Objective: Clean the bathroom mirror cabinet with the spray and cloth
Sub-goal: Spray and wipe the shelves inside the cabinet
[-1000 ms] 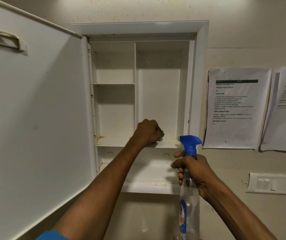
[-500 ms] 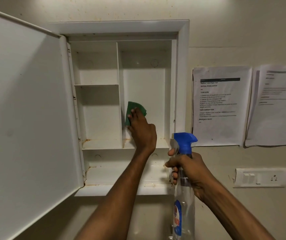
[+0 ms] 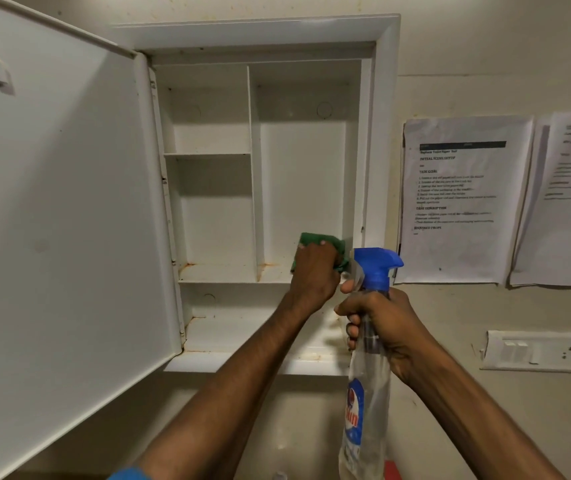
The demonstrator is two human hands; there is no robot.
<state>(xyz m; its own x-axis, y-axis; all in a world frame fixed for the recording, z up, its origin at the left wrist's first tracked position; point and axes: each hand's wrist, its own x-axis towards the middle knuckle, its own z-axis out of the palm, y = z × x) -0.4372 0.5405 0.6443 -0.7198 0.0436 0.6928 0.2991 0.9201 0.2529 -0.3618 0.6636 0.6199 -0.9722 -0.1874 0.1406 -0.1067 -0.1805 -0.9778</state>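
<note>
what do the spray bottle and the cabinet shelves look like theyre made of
Spray bottle: clear, glossy plastic by the look, see-through body, opaque blue trigger head. Cabinet shelves: white, smooth, probably moulded plastic or painted metal; rusty-brown stains at the corners leave it open.

This was a bathroom in a home or lodging. A white recessed cabinet (image 3: 263, 168) with small shelved compartments sat in a cream wall (image 3: 485, 64), its door (image 3: 62, 202) swung open at the left. Rust stained the shelf corners. Printed sheets (image 3: 457, 199) and a switch plate (image 3: 536, 351) hung beside it.
</note>
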